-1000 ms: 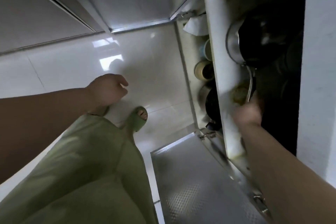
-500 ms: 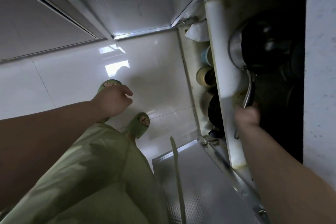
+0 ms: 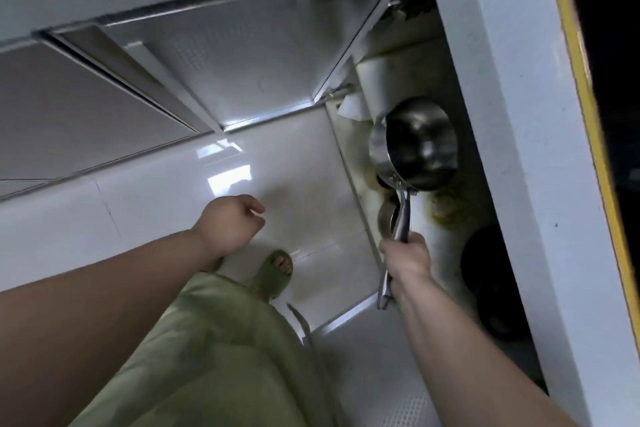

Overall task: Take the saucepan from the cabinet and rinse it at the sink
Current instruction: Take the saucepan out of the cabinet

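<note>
The saucepan (image 3: 414,144) is hanging in the air at the open cabinet (image 3: 519,184) front, above its stained shelf (image 3: 446,208), its dark bowl facing the camera. The right hand (image 3: 407,258) is gripping the long steel handle (image 3: 401,218) in a closed fist, probably to keep the bowl clear of the frame. The left hand (image 3: 232,224) is hovering loosely curled and empty over the white floor (image 3: 156,204), seemingly for balance.

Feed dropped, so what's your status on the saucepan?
Right hand gripping saucepan by its handle, pan lifted at the cabinet opening. Left hand free, loosely curled. No sink in view; nothing blocking.
</note>
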